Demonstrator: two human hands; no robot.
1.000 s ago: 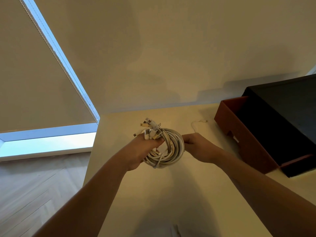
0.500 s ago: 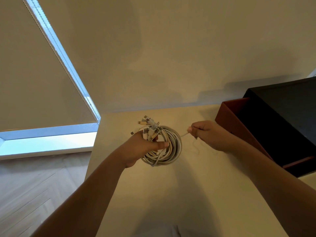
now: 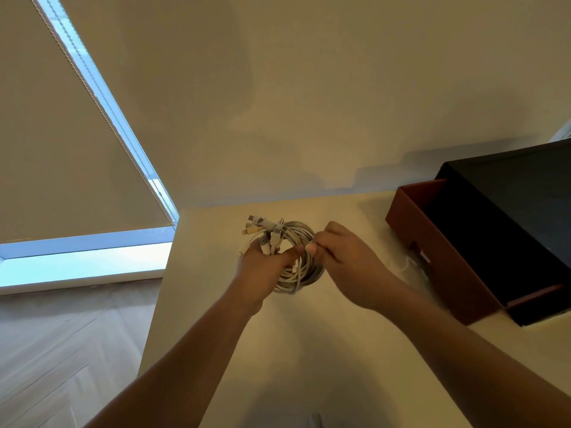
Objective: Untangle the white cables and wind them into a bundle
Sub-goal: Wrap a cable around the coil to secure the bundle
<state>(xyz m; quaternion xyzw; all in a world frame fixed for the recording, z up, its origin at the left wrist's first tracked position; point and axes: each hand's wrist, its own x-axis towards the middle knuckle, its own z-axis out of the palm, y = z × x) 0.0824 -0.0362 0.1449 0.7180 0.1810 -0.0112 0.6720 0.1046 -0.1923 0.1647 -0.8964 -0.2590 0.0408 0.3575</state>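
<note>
A coil of white cables (image 3: 304,267) hangs above the cream table (image 3: 309,350), gripped at its left side by my left hand (image 3: 262,273). Several plug ends (image 3: 262,231) stick up out of that fist. My right hand (image 3: 349,264) is at the coil's right side, thumb and fingers pinched on a strand of the cable against the loop. A loose bit of white cable (image 3: 403,265) trails to the right behind my right wrist, near the box.
An open brown box (image 3: 438,261) with a dark inside stands at the table's right, a black lid or box (image 3: 519,193) over its far part. The table's left edge drops to a wooden floor (image 3: 61,350). A wall rises behind the table.
My right hand, which had pulled the loose strand out to the right, has come back to the coil and now pinches the cable against it. My left hand still holds the coil.
</note>
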